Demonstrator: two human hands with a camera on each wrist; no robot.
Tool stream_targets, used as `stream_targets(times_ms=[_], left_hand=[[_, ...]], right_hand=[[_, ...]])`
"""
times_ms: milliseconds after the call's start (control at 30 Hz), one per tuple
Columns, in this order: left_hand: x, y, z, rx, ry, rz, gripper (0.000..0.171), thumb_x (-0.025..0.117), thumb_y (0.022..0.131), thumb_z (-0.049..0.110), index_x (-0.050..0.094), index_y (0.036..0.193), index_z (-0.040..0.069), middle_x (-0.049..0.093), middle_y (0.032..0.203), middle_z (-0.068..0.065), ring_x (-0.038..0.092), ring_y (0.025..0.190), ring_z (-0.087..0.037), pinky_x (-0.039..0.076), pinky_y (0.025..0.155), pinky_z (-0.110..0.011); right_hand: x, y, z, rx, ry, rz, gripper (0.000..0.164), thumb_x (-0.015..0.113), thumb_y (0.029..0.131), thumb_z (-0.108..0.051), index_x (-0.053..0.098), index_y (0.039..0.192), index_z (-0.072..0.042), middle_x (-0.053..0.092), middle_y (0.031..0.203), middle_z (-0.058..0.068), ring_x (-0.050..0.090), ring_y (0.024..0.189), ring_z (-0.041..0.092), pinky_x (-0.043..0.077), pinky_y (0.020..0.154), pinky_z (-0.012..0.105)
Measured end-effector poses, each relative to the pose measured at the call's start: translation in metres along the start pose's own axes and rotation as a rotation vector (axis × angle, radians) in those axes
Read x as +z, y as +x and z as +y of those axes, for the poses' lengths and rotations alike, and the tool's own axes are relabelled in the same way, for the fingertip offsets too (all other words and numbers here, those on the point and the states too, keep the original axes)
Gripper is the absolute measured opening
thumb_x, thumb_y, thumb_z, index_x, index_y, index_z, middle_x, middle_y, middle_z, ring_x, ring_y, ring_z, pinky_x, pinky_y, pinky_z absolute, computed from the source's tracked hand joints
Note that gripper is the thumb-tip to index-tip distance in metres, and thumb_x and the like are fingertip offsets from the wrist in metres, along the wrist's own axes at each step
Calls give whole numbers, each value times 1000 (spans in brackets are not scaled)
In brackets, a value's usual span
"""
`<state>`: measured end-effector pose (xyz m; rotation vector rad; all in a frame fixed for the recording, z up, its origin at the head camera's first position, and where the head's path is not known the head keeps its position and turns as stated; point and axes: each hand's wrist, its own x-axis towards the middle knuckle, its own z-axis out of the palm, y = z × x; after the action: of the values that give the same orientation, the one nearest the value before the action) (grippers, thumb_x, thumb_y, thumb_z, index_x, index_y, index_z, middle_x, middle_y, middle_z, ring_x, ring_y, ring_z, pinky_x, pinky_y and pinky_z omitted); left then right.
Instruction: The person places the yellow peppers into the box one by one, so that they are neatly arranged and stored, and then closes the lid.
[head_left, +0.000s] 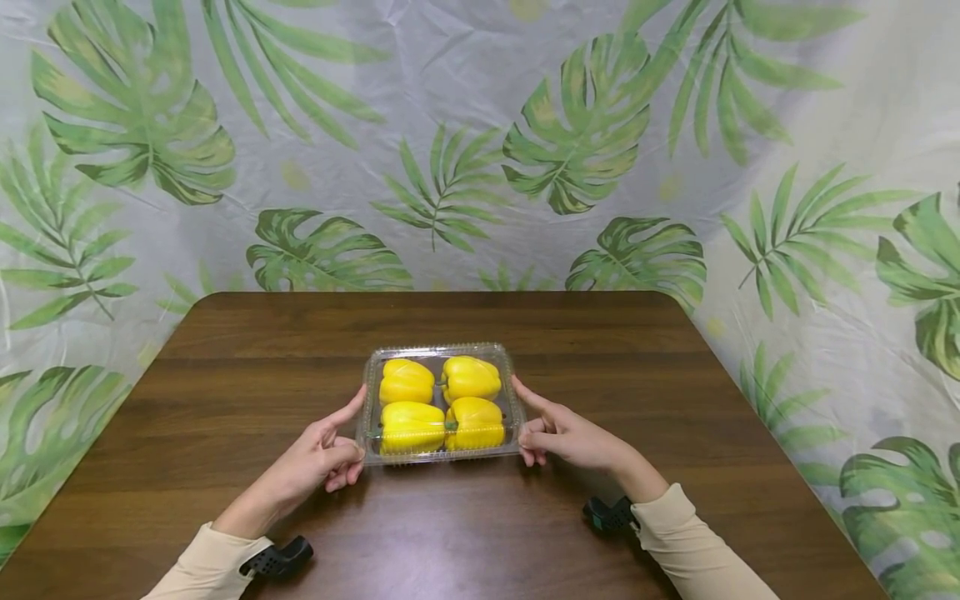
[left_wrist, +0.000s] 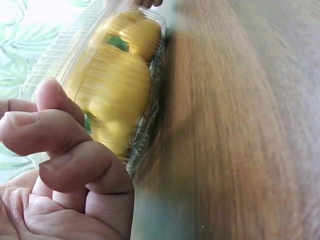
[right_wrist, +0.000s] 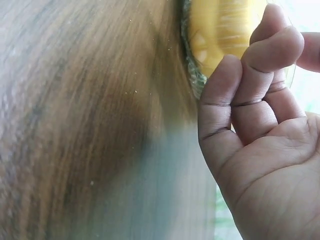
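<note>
A clear plastic clamshell container (head_left: 442, 458) stands in the middle of the table with its lid down. Inside lie several yellow bell peppers (head_left: 412, 427), two of them in the near row. My left hand (head_left: 330, 454) holds the container's left side, index finger stretched along the edge and thumb at the near corner. On the opposite side my right hand (head_left: 566, 433) grips in much the same way. Curled fingers (left_wrist: 80, 165) show beside the container in the left wrist view. The right wrist view has bent fingers (right_wrist: 220, 95) next to its ribbed wall.
Beneath the container is a dark brown wooden table (head_left: 450, 525) with rounded far corners. A leaf-patterned cloth (head_left: 465, 100) hangs behind it and along the sides. Black wrist devices (head_left: 277, 558) sit at both cuffs.
</note>
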<state>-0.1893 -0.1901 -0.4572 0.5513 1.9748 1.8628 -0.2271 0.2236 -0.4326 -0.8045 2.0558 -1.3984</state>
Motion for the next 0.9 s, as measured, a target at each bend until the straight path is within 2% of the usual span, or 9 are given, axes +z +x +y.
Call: stream_targets(times_ms=[133,333,500,700,800,900], left_hand=[[0,0,2,6,-8,-2,95,55,98,-4,0,174,12,61,66,0,44,51,-6,39,49,-20],[0,-1,3,17,-9,-9,95,55,98,-4,-1,173,12,61,66,0,44,51,-7,40,48,-20],[-2,0,4,-19,16,1,94,54,99,-3,-1,174,14,60,66,0,45,52,-7,40,50,-20],[-6,-1,5,-81,90,33,93,58,101,0,6,175,22,60,68,-3,49,54,-9,45,52,-22],[-10,-2,8,-68,150,39,91,62,102,2,11,175,20,64,73,-10,55,56,-13,49,54,-24],[-16,-3,13,-15,251,78,87,66,102,4,16,174,13,70,82,-17,61,61,-18,52,56,-27]], right_hand=[[0,1,1,-4,-4,6,87,53,113,-12,-8,173,-16,66,82,18,61,75,30,54,68,28],[0,3,4,-20,-23,12,87,54,112,-12,-7,174,-15,63,81,31,60,72,30,53,66,28],[0,5,6,-4,-42,36,87,56,111,-11,-5,174,-16,63,81,32,59,70,28,53,65,29],[-4,2,4,16,-94,67,89,63,109,-15,4,175,-18,69,87,26,65,78,32,59,71,34],[-9,-2,3,1,-135,93,83,65,108,-16,14,174,-14,72,95,23,68,85,37,62,76,36],[-17,-8,1,-6,-200,147,73,65,109,-17,26,171,-12,74,108,20,69,93,38,61,78,35]])
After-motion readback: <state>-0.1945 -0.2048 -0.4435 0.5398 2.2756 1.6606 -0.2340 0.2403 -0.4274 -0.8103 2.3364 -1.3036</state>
